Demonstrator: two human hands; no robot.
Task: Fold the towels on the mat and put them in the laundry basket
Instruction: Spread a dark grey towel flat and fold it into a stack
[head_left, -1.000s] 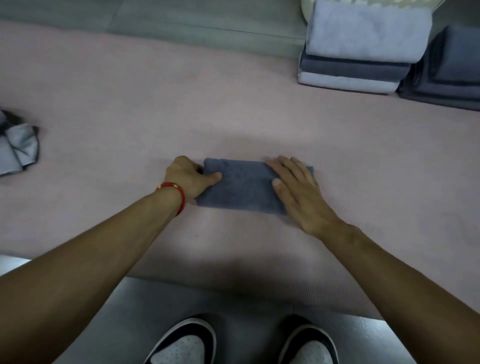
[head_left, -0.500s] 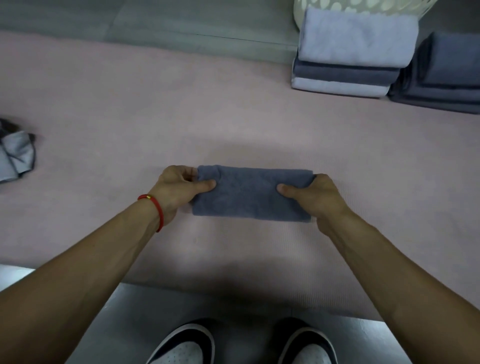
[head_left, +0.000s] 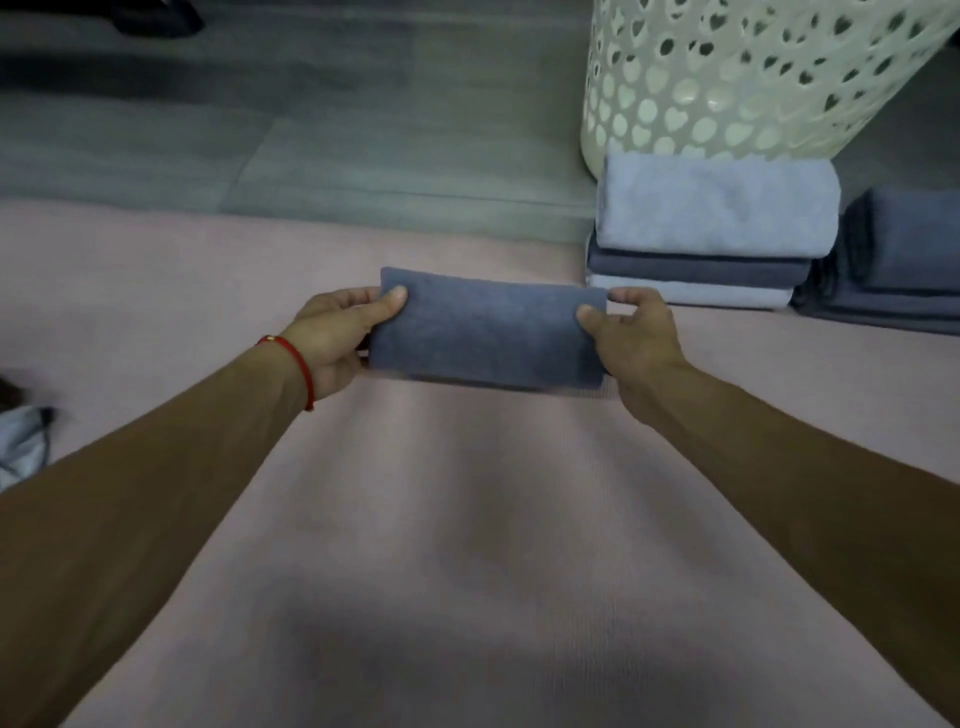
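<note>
Lifted off the mat (head_left: 467, 519): folded grey towel (head_left: 488, 327) | your left hand (head_left: 337, 332) and right hand (head_left: 636, 338) pinched its ends | two folded stacks (head_left: 717, 208) waited beside the basket (head_left: 727, 78), unfolded towel (head_left: 23, 441) remained

Both arms extended forward, roughly parallel. Left hand (head_left: 337, 332) grips the left end of the folded towel (head_left: 485, 332), thumb on top. Right hand (head_left: 636, 338) pinches the right end, thumb on top, index finger at far corner.
</note>
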